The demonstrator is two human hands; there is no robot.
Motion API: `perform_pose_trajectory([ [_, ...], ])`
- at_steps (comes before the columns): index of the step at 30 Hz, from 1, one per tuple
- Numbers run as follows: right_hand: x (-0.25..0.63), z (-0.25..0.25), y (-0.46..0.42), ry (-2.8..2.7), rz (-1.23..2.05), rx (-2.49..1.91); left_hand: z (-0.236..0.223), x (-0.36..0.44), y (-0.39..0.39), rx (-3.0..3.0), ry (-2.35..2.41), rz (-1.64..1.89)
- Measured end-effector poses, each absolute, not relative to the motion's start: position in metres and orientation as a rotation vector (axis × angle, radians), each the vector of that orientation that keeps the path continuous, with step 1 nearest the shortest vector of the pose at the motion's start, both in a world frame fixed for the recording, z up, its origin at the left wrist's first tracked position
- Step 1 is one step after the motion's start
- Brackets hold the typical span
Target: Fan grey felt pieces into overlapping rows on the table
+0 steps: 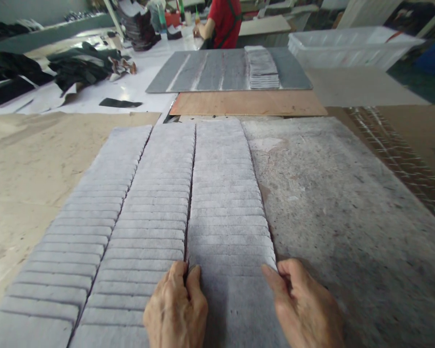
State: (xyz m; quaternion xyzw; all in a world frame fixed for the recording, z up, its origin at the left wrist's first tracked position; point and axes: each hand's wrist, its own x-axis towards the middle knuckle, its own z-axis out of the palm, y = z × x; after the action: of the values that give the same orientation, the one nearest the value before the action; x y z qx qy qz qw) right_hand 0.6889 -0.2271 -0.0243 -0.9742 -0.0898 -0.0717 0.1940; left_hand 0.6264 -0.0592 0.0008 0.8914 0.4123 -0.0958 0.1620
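Three long rows of overlapping grey felt pieces (155,208) lie side by side on a large grey felt board (340,212). Both hands rest on the nearest piece of the right-hand row (229,212). My left hand (176,309) presses its left edge with the fingers bent and held together. My right hand (304,309) holds its right edge, fingers curled and thumb along the piece's side.
A plywood sheet (246,102) and a second grey board (217,70) with a stack of felt pieces (263,67) lie beyond. A person in a red top (223,21) works at the far table. Dark fabric piles (79,67) lie far left, a white tub (351,46) far right.
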Motion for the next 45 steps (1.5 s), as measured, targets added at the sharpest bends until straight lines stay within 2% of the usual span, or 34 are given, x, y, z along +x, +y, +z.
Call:
perform_pose_trajectory([
  [5, 0.688, -0.021, -0.224, -0.364, -0.301, -2.798, -0.003, 0.625, -0.068, 2.635, 1.197, -0.165],
  [11, 0.679, -0.016, -0.219, -0.454, -0.477, -2.95, -0.006, 0.624, -0.078, 2.812, 1.169, 0.463],
  [16, 0.679, -0.019, -0.222, -0.444, -0.493, -2.936, -0.005, 0.601, -0.085, 2.784, 0.875, 0.786],
  [21, 0.681, -0.015, -0.224, -0.535, -0.51, -2.96, -0.022, 0.562, -0.119, 2.89, 0.575, 0.655],
  [26, 0.682, -0.007, -0.226, -0.681, -0.499, -3.006, -0.04, 0.551, -0.131, 2.902, 0.542, 0.449],
  [30, 0.68, -0.003, -0.223, -0.88, -0.538, -2.81, -0.038, 0.551, -0.128, 2.934, 0.531, 0.367],
  [34, 0.671, -0.013, -0.214, -1.271, -0.412, -2.532, -0.042, 0.55, -0.128, 2.933, 0.525, 0.411],
  [37, 0.667, -0.028, -0.212, -1.452, -0.254, -2.479, -0.048, 0.55, -0.131, 2.894, 0.536, 0.476],
  [45, 0.668, -0.021, -0.203, -1.375, -0.304, -2.373, -0.041, 0.551, -0.131, 2.796, 0.578, 0.596],
])
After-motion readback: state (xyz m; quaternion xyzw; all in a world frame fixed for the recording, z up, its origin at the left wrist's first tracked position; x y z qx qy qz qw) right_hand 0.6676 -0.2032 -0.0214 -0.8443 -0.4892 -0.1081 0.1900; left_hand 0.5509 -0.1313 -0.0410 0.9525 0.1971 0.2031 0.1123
